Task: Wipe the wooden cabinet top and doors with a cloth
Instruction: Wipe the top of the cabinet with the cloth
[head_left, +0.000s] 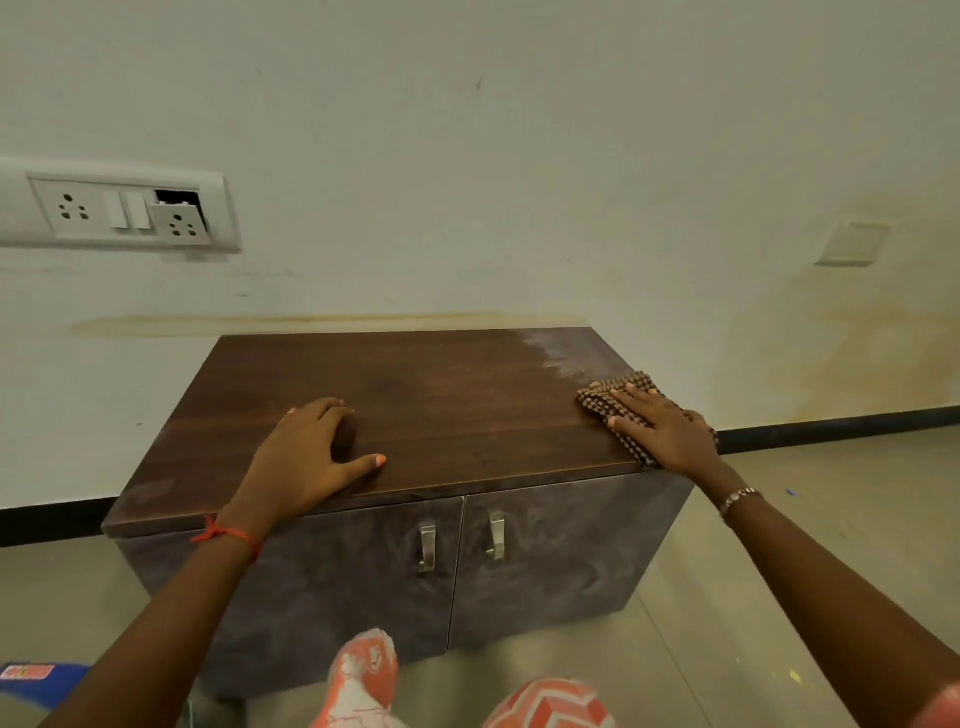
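The cloth (602, 400) is pressed under the flat right grip (667, 434), the left grip (306, 452) rested empty; a dusty corner (563, 353) and doors (545, 571) seem left unwiped.

A single wide-angle camera sits on the person's head, close above the low cabinet (441, 405), looking forward and down over its top and doors toward the wall (519, 156) behind.

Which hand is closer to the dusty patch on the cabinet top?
Right. The right hand presses the checked cloth just in front of the dusty patch; the left hand rests well to its left.
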